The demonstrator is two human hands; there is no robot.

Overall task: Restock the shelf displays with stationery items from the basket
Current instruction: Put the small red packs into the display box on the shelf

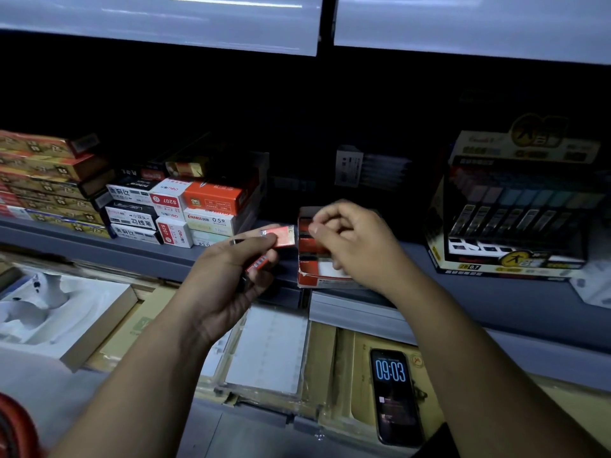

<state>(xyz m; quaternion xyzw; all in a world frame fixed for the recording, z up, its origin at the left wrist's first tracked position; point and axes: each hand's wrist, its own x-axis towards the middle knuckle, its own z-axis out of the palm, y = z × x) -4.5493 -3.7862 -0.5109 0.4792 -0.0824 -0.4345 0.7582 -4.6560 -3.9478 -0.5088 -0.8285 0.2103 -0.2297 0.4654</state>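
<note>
Nearest us, a phone (395,396) lies face up on the flat cartons below the shelf (132,256), and a red rim (13,428), probably the basket, shows at the lower left corner. Above these, the left hand (224,276) grips several small red packs (281,237), fanned loosely between thumb and fingers. The right hand (357,249) hovers with curled fingers over the open red tray (314,276) at the shelf's front edge; we cannot tell whether it pinches a pack. The tray overhangs the edge slightly, so we judge that downward pressure while loading could tip it off. The loose fan in the left hand could shed a pack onto the phone or cartons. Farther back stand the stacked boxes (198,206) on the left and a pen display (515,206) on the right. Poor light there raises the risk of misplacing stock.
</note>
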